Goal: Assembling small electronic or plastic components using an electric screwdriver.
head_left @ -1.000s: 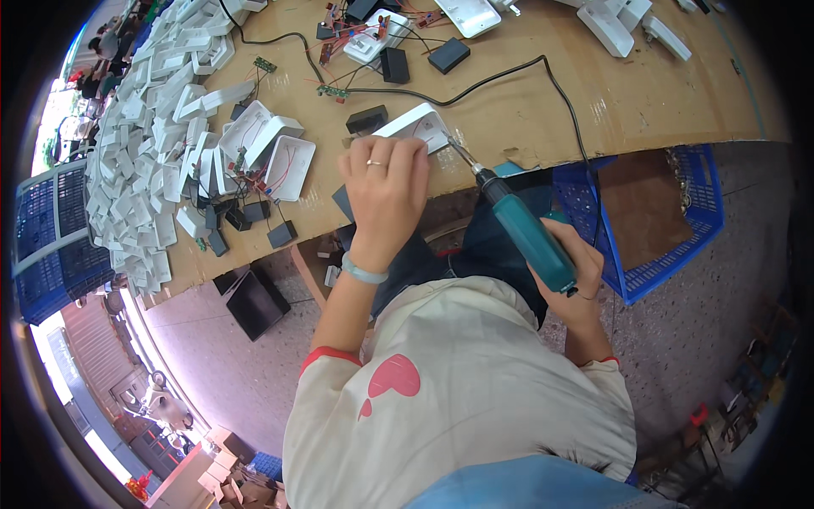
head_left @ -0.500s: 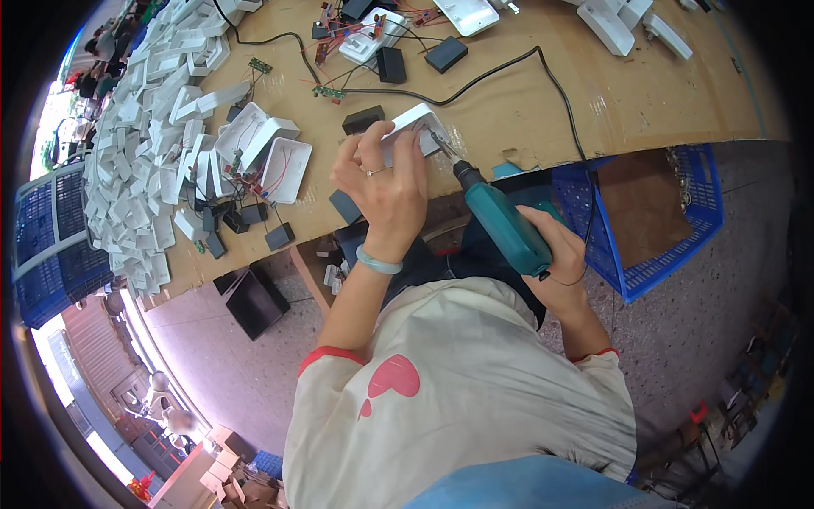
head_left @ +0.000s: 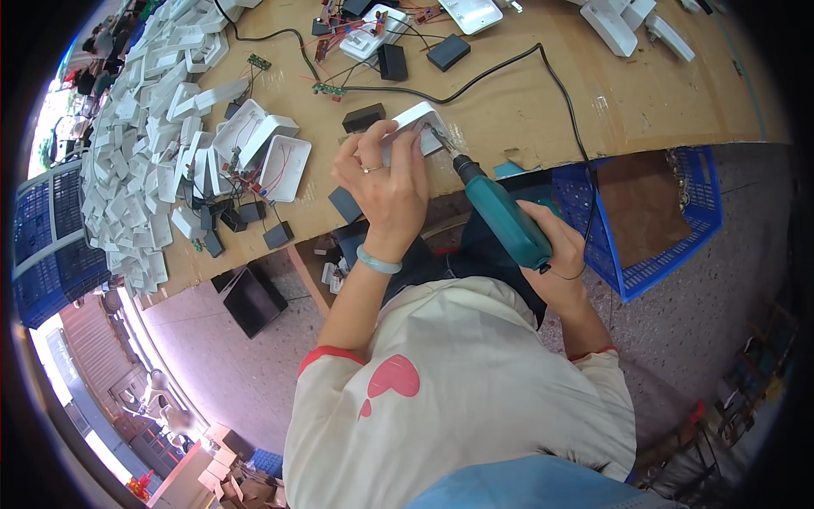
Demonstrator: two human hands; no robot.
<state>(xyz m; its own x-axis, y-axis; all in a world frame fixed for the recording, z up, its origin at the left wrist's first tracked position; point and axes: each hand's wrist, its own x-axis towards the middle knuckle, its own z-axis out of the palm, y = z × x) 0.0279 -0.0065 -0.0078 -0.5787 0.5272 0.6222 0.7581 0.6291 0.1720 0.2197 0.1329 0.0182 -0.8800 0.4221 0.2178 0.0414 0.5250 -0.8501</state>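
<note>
My left hand (head_left: 386,185) is closed on a white plastic housing (head_left: 431,123) near the table's front edge, its fingers reaching over the near wall. In my right hand (head_left: 555,254) is a teal electric screwdriver (head_left: 506,217), gripped round its rear end. Its bit points up and left into the open housing; whether it sits on a screw is too small to tell. A black box (head_left: 364,118) lies just beyond my left fingers. Another dark block (head_left: 345,205) is at the table edge beside my left wrist.
A big heap of white housings (head_left: 140,161) covers the table's left side. Wired housings (head_left: 284,168) and black boxes lie beside it, with more parts (head_left: 373,34) at the back. A black cable (head_left: 483,91) crosses the table. Right, below the edge, stands a blue crate (head_left: 632,276).
Almost nothing differs. The screwdriver and my right hand have shifted very slightly; my left hand keeps its hold on the housing.
</note>
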